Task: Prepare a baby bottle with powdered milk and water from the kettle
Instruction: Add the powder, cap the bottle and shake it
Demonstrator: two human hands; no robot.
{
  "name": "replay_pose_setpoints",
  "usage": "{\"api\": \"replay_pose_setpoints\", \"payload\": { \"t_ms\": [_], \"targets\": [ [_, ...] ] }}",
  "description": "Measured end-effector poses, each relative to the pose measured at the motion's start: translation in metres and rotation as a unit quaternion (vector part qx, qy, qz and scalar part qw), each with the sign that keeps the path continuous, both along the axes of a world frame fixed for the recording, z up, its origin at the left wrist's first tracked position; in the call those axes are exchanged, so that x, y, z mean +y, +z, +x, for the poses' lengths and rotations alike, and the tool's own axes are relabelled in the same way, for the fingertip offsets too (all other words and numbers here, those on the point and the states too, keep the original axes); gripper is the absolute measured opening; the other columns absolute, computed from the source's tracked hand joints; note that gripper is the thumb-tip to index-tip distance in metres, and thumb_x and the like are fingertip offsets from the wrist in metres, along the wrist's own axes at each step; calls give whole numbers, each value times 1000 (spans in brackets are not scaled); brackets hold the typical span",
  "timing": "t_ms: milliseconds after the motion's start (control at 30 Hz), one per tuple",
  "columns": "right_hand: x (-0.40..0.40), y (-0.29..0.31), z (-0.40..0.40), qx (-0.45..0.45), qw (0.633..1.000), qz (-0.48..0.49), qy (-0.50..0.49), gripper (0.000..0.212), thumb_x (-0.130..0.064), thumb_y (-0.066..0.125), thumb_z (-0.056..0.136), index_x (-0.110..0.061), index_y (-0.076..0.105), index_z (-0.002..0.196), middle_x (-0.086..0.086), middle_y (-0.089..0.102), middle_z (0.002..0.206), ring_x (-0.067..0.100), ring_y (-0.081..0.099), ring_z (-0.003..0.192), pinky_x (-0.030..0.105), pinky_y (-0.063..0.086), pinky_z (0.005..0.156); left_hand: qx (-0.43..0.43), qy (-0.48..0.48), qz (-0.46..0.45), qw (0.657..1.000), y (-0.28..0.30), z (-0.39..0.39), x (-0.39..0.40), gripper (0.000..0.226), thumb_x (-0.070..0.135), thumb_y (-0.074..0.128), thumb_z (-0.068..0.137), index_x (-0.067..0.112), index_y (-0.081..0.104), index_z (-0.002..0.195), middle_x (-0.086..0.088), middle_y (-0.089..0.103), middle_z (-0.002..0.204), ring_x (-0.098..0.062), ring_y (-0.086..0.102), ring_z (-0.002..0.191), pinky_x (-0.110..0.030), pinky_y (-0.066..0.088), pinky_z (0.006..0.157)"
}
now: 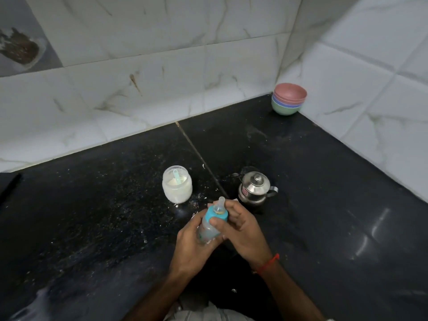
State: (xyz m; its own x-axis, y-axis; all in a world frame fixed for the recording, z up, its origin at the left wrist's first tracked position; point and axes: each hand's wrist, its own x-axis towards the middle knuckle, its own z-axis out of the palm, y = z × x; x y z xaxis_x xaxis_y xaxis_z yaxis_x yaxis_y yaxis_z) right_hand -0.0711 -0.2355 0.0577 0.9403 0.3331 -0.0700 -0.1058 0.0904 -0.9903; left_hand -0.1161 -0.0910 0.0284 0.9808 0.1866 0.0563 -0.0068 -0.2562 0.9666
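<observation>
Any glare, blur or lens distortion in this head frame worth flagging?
Head view: wide-angle bending curves the wall tiles; glare streaks on the counter at right; lower-left corner smeared; bottle and both hands slightly soft.

I count one baby bottle [209,228] with one teal collar [216,214] and one teat [220,203], and I take it as my landmark. Two hands are on it: one left hand [192,244] and one right hand [243,230], the right wrist wearing one red thread [268,264]. Behind the bottle to its left stands one jar of white powder [177,184] holding one scoop [176,176]. Behind it to its right I see one steel kettle [254,189]. Far behind it, in the corner, I make out one stack of bowls [289,101]; three colours show.
</observation>
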Motion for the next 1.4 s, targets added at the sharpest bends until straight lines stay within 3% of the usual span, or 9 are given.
{"api": "replay_pose_setpoints", "payload": {
  "t_ms": [167, 367, 433, 600, 767, 1000, 1100, 1267, 1400],
  "targets": [
    [-22, 6, -5, -7, 999, 31, -4, 35, -2, 71, 92, -6, 65, 126, 10, 74, 123, 24, 70, 115, 34, 57, 93, -13, -26, -10, 1000, 7, -1, -12, 56, 38, 89, 74, 39, 65, 125, 13, 76, 118, -7, 72, 109, -19, 57, 89],
    [-19, 4, -7, -52, 993, -12, -104, 38, -39, 91, 71, -34, 61, 95, 5, 74, 106, 25, 72, 103, 47, 58, 89, -27, -44, 42, 998, 14, 0, -19, 61, 26, 88, 81, 51, 59, 128, 19, 73, 119, -6, 70, 112, -23, 58, 93],
    [-20, 7, -8, -55, 994, 4, -93, 34, -29, 86, 78, -29, 61, 101, 4, 74, 110, 23, 72, 105, 44, 59, 87, -25, -40, 33, 998, 18, -1, -23, 59, 28, 88, 80, 49, 60, 128, 15, 74, 118, -7, 71, 110, -28, 60, 93],
    [-32, 14, -12, -3, 993, 112, -47, 43, -6, 72, 87, 2, 56, 126, 16, 71, 126, 31, 70, 114, 41, 60, 92, -35, -25, 19, 999, 27, -3, -30, 53, 48, 89, 73, 53, 63, 118, 16, 75, 111, -10, 73, 102, -20, 58, 85],
    [-41, 16, -13, 26, 986, 161, -42, 40, -10, 73, 92, 1, 56, 128, 17, 71, 127, 30, 69, 115, 43, 57, 97, -18, -46, 7, 999, 29, -9, -34, 56, 41, 88, 76, 41, 62, 126, 25, 70, 115, -2, 69, 104, -13, 52, 88],
    [-35, 14, -14, -2, 996, 73, -44, 47, -4, 81, 78, -7, 56, 117, 9, 74, 112, 20, 72, 102, 31, 60, 81, -18, -34, 16, 999, 29, -16, -35, 56, 44, 84, 74, 44, 61, 125, 24, 72, 116, -2, 71, 106, -14, 55, 86],
    [-33, 13, -15, -14, 998, 43, -36, 44, -3, 83, 81, -14, 58, 116, 6, 71, 108, 18, 70, 99, 32, 59, 81, -16, -35, 25, 999, 25, -16, -35, 54, 45, 87, 76, 43, 63, 124, 21, 73, 115, -5, 72, 105, -24, 60, 89],
    [-44, 16, -19, -34, 997, 68, 13, 45, -4, 59, 97, -7, 55, 141, 4, 64, 140, 17, 60, 131, 28, 53, 99, -23, -5, 24, 999, 30, -14, -37, 54, 58, 85, 72, 51, 61, 120, 25, 72, 113, -2, 71, 102, -16, 56, 85],
    [-45, 11, -19, -12, 998, 54, -39, 43, 4, 68, 92, -9, 63, 133, 11, 69, 131, 22, 67, 122, 35, 57, 97, -18, -14, 52, 998, 24, -12, -34, 58, 60, 83, 74, 49, 62, 127, 21, 71, 117, -9, 70, 109, -31, 59, 92]
  ]
}}
